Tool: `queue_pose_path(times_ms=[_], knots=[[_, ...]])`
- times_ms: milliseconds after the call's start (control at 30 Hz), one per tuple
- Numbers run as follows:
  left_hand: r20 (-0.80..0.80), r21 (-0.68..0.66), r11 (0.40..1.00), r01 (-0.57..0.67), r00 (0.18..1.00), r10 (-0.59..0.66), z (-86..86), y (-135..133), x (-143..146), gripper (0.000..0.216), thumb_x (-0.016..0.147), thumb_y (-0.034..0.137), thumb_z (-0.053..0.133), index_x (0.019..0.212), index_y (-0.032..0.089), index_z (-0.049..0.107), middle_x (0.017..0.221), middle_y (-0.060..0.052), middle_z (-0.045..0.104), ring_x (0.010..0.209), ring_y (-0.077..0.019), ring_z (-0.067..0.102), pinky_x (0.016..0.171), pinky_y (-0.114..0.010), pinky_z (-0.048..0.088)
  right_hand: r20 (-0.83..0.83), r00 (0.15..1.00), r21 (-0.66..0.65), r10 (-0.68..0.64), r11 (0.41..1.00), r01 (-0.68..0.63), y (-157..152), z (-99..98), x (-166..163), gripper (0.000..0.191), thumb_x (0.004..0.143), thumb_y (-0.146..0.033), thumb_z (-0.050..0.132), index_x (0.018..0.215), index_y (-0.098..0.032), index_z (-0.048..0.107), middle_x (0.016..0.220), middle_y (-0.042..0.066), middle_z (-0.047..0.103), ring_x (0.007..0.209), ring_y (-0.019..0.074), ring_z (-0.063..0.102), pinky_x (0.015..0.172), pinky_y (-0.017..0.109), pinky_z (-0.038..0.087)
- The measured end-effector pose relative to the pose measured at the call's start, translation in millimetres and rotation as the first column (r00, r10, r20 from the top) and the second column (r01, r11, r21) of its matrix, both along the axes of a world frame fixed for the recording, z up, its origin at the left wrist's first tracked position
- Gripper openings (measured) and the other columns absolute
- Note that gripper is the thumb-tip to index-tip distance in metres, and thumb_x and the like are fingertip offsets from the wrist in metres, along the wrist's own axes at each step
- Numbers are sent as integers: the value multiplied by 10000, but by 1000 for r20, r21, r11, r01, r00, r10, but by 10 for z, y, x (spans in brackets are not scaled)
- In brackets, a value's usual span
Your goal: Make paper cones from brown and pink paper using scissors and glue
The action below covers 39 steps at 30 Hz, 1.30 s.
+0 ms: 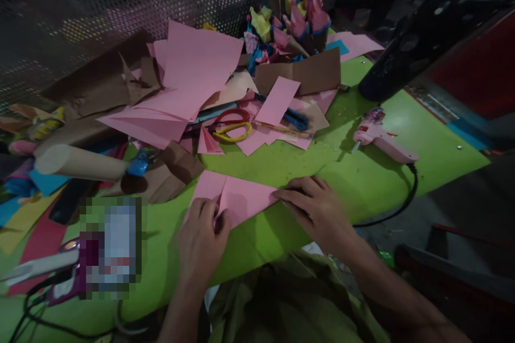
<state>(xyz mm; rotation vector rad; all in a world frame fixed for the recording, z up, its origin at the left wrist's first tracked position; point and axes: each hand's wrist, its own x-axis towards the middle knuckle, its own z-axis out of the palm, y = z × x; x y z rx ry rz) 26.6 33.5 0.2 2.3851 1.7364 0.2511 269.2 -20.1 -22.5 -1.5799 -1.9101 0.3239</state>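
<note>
A folded pink paper triangle [237, 198] lies near the front edge of the green table [362, 171]. My left hand [201, 238] rests on its left end, fingers curled and pinching the paper's edge. My right hand [314, 206] presses flat on the table at the paper's right tip, fingers stretched out over it.
A pink glue gun [380, 136] with a black cord lies to the right. Red and yellow scissors [231, 124] sit among loose pink sheets [197, 72] and brown paper [306, 72] behind. Paper cones [298, 16] stand at the back. A cardboard tube [78, 162] lies left.
</note>
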Motion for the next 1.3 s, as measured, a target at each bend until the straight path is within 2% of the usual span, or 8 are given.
queue_pose_path(times_ms=[233,400,500,600,733,900,1133,1300], knots=[[5,4,1000,-2,1000,2,-10,-5,-12,165,927,319,488,798,220,518,889,-48,591,718,-178,571,572,-288,417,89,996,22,18,1000,-20,-75,-30,13,347,986,-229,514,1294,-285,663,1190,105,691,1061,278,613,874,468,495],[-17,30,1000,-1,1000,1,-36,-1,-32,169,936,334,481,812,224,515,888,-41,583,718,-179,566,545,-286,386,128,985,43,117,991,-123,-137,-31,20,468,963,-183,537,1400,-346,578,1266,25,711,1072,266,640,907,443,524],[-13,27,999,22,1000,-22,-26,6,-42,178,938,342,487,803,226,497,871,-36,577,713,-177,562,563,-289,400,123,984,23,132,991,-135,-150,-13,24,503,956,-181,545,1429,-350,556,1254,15,723,1054,271,664,888,445,548],[-15,12,999,31,999,-31,-20,9,-47,180,940,341,488,798,231,487,865,-36,575,720,-180,562,570,-291,405,127,983,39,129,990,-135,-144,-2,26,497,962,-182,533,1435,-333,556,1236,23,732,1050,269,680,867,447,563],[0,58,998,17,1000,-17,-61,-1,-63,165,933,342,503,808,235,499,875,-32,573,736,-176,563,571,-284,400,124,983,57,139,988,-147,-138,-1,35,467,967,-182,525,1412,-313,583,1244,30,736,1059,254,692,852,434,572],[-9,49,999,5,1000,-5,-98,-11,-83,164,940,344,507,819,233,513,894,-30,569,716,-161,550,545,-271,367,111,984,57,141,987,-148,-149,4,55,424,982,-189,507,1386,-271,608,1260,44,734,1092,232,693,884,413,562],[-9,60,998,18,1000,-18,-89,-5,-89,162,944,331,505,816,232,508,885,-28,556,719,-167,538,568,-281,374,103,986,36,131,990,-135,-152,10,51,428,982,-198,495,1373,-316,622,1279,29,725,1115,242,689,895,416,566],[-3,46,999,21,1000,-21,-58,-20,-61,157,957,320,497,825,235,486,893,-21,545,717,-178,532,570,-293,365,103,988,82,115,989,-124,-161,3,50,404,984,-196,519,1378,-231,607,1270,33,731,1106,220,688,902,415,534]])
